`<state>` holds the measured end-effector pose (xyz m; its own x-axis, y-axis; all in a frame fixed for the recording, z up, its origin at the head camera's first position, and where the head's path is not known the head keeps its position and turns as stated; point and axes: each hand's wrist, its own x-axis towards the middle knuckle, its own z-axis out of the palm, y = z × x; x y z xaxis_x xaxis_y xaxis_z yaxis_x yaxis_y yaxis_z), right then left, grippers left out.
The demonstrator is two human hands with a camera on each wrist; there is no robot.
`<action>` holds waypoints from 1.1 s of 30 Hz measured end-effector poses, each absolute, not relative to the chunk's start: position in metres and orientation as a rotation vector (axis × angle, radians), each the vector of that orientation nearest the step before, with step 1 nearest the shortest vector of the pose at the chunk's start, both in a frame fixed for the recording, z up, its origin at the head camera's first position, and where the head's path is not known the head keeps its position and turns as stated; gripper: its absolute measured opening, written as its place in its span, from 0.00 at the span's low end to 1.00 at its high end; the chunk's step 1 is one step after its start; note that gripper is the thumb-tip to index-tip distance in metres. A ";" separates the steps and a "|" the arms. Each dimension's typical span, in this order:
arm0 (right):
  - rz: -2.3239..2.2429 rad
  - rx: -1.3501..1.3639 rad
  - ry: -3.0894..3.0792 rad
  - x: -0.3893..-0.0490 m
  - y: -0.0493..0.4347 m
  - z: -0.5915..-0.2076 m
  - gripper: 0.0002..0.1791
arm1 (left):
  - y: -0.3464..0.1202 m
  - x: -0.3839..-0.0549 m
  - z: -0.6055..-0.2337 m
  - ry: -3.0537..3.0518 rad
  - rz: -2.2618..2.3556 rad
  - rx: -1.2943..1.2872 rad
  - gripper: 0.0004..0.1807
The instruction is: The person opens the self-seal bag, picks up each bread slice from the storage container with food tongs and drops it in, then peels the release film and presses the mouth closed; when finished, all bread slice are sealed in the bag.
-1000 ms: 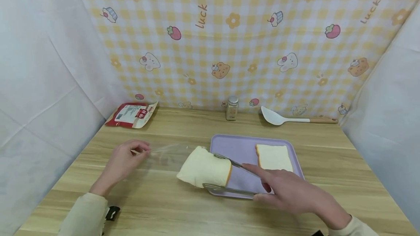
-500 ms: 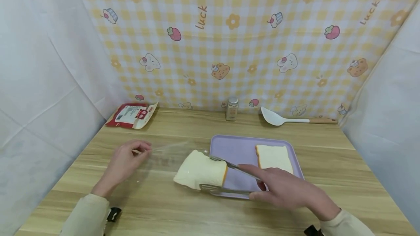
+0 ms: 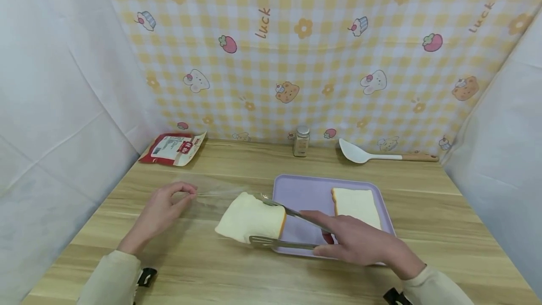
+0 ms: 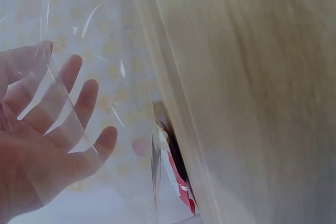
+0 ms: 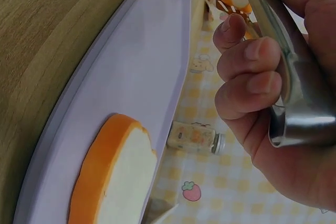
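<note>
My left hand pinches the edge of a clear plastic bag between thumb and index finger, the other fingers loosely spread behind the film in the left wrist view. The right hand grips metal tongs, whose slotted ends clasp a slice of white bread by its two sides. That slice is held left of the lilac tray, its left part at the bag; how deep it sits inside is hard to tell through the film. Another bread slice lies on the tray's right side.
At the back left lies a red and white food packet. A small seasoning jar stands behind the tray, and a white spatula with a wooden handle lies to its right. A checked curtain hangs behind.
The tongs and the clasped bread slice have moved left, toward my left hand and the bag. The left hand stays almost in place, still pinching the film.
</note>
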<state>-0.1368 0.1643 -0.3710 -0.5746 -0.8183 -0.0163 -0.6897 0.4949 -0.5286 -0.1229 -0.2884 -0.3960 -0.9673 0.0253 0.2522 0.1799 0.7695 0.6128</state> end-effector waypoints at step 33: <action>-0.760 -1.342 2.432 -0.143 0.152 -0.383 0.35 | -0.288 -0.121 -0.392 -2.757 -1.172 -0.215 0.06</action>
<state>-0.1427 0.1520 -0.3834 -0.5389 -0.8420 0.0235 -0.7054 0.4359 -0.5589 -0.1213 -0.2883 -0.3921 -0.9802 0.0769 0.1824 0.1847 0.6868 0.7030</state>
